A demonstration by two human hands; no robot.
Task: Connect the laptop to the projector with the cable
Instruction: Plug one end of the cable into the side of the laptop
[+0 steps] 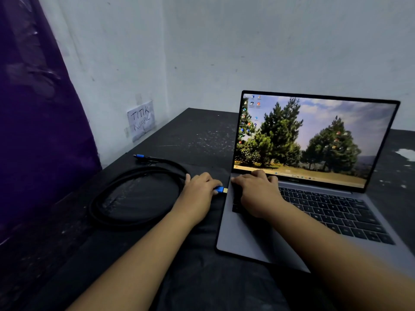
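Note:
An open grey laptop (251, 241) with a lit tree wallpaper stands on the dark table. My left hand (197, 187) grips the blue, gold-tipped plug (221, 189) of a black cable, and the tip sits right at the laptop's left edge. The rest of the cable (125, 176) lies coiled on the table to the left, its other blue plug (139, 156) resting near the wall. My right hand (256, 194) lies flat on the left part of the keyboard, fingers spread and holding nothing. No projector is in view.
The dark, scuffed table (202, 135) meets pale walls at the back and left. A paper note (141, 120) with handwriting is taped to the left wall. A purple cloth (33, 131) hangs at the far left.

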